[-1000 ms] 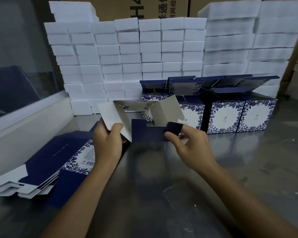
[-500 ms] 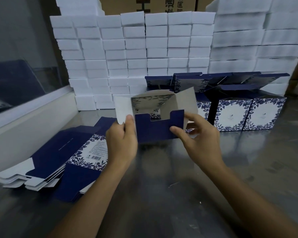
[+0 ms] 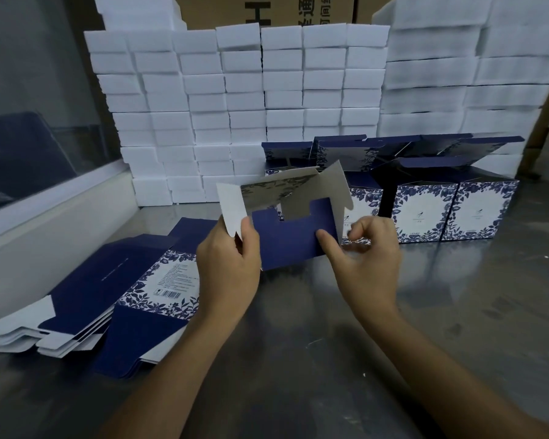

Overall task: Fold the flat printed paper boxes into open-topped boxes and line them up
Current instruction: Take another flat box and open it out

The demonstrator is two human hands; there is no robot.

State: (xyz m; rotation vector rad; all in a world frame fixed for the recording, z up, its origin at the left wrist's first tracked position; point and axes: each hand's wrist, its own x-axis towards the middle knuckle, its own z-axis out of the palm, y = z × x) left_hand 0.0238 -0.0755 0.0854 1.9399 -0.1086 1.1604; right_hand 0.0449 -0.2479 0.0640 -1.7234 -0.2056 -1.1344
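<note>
The paper box (image 3: pixel 290 223), half folded, is held up in front of the row of finished boxes (image 3: pixel 425 213). Left hand (image 3: pixel 227 264) pinches its white side flap; right hand (image 3: pixel 366 258) thumbs the navy bottom flap. Likely light, thin card that creases easily: grip near the folds.

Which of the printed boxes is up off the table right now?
The half-folded box held between the left hand and right hand. The folded boxes stand behind; the flat stack lies left.

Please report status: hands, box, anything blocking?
Left hand and right hand both grip the half-folded box, bottom flaps open. Folded boxes lined up behind. Nothing blocking.
</note>
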